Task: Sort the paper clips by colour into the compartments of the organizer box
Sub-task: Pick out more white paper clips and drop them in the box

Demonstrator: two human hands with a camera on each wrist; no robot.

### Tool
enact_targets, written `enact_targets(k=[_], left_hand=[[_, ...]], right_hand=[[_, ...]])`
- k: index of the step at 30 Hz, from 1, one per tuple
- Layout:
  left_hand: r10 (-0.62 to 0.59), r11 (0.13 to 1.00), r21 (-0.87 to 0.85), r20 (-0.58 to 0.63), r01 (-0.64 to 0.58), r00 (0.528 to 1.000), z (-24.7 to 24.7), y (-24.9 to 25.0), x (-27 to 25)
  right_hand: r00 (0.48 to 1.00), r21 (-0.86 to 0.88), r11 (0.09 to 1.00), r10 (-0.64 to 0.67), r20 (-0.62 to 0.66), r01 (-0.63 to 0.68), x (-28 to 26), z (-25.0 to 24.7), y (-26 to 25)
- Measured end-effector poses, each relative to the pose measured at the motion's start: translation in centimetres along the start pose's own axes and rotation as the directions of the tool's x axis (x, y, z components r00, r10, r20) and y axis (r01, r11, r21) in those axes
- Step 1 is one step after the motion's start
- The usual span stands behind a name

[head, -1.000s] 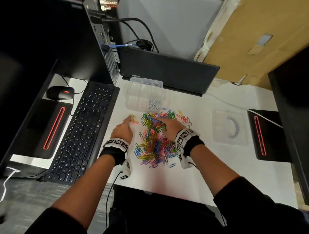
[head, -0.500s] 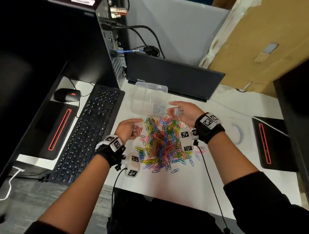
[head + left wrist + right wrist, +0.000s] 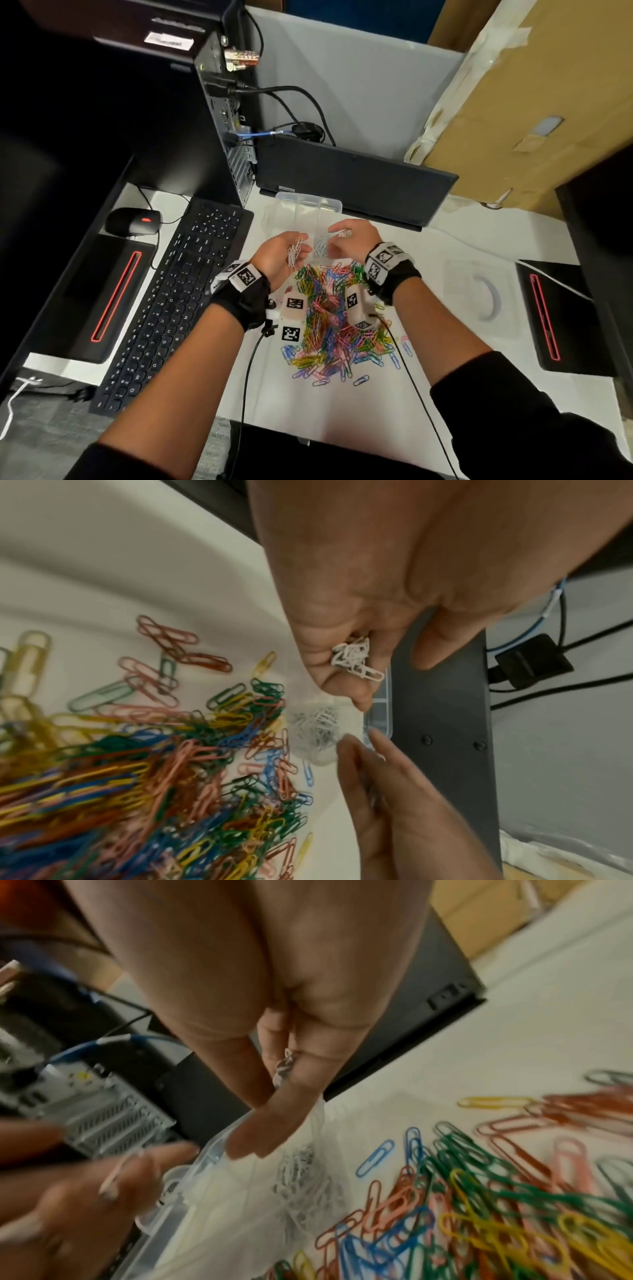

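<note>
White tabletop [image 3: 428, 260]: both hands hover just above the box [image 3: 301, 209], beyond the pile [image 3: 335, 325]. Left hand [image 3: 284, 251] cups white clips [image 3: 295, 251]; right hand [image 3: 352, 236] pinches more [image 3: 345, 233], directly above the near-right compartment of white ones [image 3: 320, 247]

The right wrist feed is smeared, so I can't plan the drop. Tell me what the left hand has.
Observer: The left hand is palm up, fingers curled round a bunch of white clips.
Operator: Give me both hands' position against the box.
Observer: In the head view, it and the right hand hover over the near end of the organizer box, above the sorted white heap.
Operator: Report the far compartments.
Observer: I can see no clips in them, though the clear plastic makes it uncertain.
</note>
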State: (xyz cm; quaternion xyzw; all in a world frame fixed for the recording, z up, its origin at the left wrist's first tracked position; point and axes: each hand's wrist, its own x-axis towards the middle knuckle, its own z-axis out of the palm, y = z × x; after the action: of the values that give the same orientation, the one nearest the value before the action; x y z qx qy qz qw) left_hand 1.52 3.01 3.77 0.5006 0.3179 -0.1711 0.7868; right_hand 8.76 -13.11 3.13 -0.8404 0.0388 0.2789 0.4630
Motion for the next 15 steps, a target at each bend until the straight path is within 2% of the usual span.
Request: enact_targets(k=[2, 5, 8, 10, 12, 15], left_hand=[[0.046, 0.996, 0.083, 0.0, -0.046, 0.999, 0.8, 0.2, 0.5], [0.116, 0.966, 0.234, -0.001, -0.113, 0.993, 1.6, 0.2, 1.6], [0.09, 0.934, 0.344, 0.022, -0.093, 0.996, 1.5, 0.2, 2.7], [0.1, 0.897, 0.432, 0.019, -0.099, 0.995, 1.8, 0.1, 3.4], [0.16, 0.819, 0.562, -0.028, -0.117, 0.987, 2.0, -0.1, 4.1], [0.248, 0.756, 0.638, -0.072, -0.146, 0.966, 2.0, -0.3, 4.8]], right_hand=[[0.997, -0.217, 0.974, -0.074, -0.021, 0.068, 0.5, 0.7, -0.4], [0.99, -0.387, 0.912, -0.142, 0.013, 0.135, 0.8, 1.5, -1.1], [0.981, -0.557, 0.808, -0.182, 0.071, 0.19, 1.1, 1.9, -1.4], [0.982, -0.589, 0.787, -0.175, 0.077, 0.186, 1.1, 2.0, -1.3], [0.979, -0.62, 0.76, -0.186, 0.08, 0.195, 1.0, 2.1, -1.3], [0.97, -0.644, 0.727, -0.215, 0.115, 0.237, 1.0, 2.1, -1.0]])
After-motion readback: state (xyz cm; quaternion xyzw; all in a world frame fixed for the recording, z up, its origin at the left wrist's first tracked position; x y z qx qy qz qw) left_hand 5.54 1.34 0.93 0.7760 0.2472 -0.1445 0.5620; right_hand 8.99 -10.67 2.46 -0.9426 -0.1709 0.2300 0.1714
